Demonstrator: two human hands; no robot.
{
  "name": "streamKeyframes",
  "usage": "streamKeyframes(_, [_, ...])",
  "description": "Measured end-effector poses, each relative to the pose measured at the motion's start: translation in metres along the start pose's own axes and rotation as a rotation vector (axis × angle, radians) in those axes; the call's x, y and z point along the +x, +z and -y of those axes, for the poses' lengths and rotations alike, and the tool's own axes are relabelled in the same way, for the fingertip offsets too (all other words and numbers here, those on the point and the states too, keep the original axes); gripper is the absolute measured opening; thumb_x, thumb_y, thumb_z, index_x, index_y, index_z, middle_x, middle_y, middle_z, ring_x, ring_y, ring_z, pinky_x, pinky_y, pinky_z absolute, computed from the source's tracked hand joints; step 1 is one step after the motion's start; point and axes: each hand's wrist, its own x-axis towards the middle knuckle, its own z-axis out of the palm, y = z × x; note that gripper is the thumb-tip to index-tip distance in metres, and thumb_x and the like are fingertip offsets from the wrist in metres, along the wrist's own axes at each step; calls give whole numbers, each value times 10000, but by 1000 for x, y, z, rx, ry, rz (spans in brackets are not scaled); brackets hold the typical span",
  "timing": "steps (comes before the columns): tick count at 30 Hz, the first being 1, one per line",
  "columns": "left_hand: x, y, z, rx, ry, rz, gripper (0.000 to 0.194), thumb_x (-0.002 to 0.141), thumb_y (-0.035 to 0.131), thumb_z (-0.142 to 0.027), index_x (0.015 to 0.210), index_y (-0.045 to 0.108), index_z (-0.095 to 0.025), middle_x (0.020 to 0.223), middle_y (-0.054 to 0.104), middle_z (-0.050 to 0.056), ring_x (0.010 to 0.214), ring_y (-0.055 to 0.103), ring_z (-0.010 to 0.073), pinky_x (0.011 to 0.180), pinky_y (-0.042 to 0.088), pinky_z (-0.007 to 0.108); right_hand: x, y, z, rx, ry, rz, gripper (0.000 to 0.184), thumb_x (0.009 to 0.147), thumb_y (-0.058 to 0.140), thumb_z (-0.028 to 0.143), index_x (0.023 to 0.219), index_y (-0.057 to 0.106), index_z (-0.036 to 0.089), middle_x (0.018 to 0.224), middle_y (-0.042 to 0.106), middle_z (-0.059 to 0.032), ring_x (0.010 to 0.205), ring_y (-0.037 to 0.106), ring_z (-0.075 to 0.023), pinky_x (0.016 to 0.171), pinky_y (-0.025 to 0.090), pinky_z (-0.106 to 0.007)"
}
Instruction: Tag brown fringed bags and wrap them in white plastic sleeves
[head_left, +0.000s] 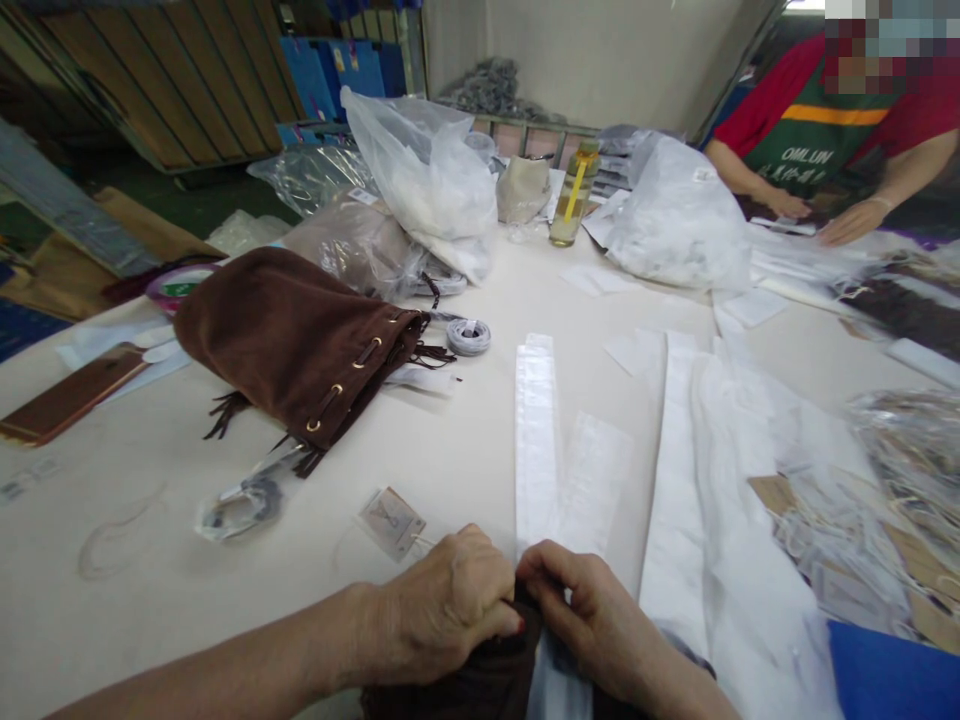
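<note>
My left hand [450, 605] is closed on the edge of a dark brown bag [480, 675] at the bottom of the view. My right hand [585, 620] pinches the same bag's edge just to the right, thumb and fingers together. Most of this bag lies below the frame. A small tag in a clear sleeve [391, 520] sits beside my left knuckles on a thin string. Beyond my hands, a white strip [535, 430] runs away across the table. Another brown drawstring bag [292, 340] with gold eyelets and tassels lies to the left.
White sheets of packing material [739, 480] and tagged strings [847, 560] cover the right side. Stuffed plastic bags [427, 160], a yellow-strapped bottle [574, 195] and a phone [75, 395] stand or lie around the table [150, 600]. A co-worker's hands [855, 220] work at far right.
</note>
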Motion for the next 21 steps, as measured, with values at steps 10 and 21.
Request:
streamKeyframes(10, [15, -12, -9, 166, -123, 213, 115, 789, 473, -45, 841, 516, -138, 897, 548, 57, 765, 498, 195, 688, 415, 324, 1, -2, -6, -13, -32, -69, 130, 850, 383, 200, 770, 485, 188, 635, 516, 32, 579, 462, -97, 545, 340, -205])
streamKeyframes(21, [21, 12, -1, 163, -220, 133, 102, 818, 406, -101, 807, 497, -146, 831, 564, 72, 767, 504, 216, 724, 419, 359, -28, -4, -6, -533, -328, -380, 234, 877, 402, 202, 1065, 535, 166, 1001, 657, -89, 904, 613, -178, 760, 491, -293])
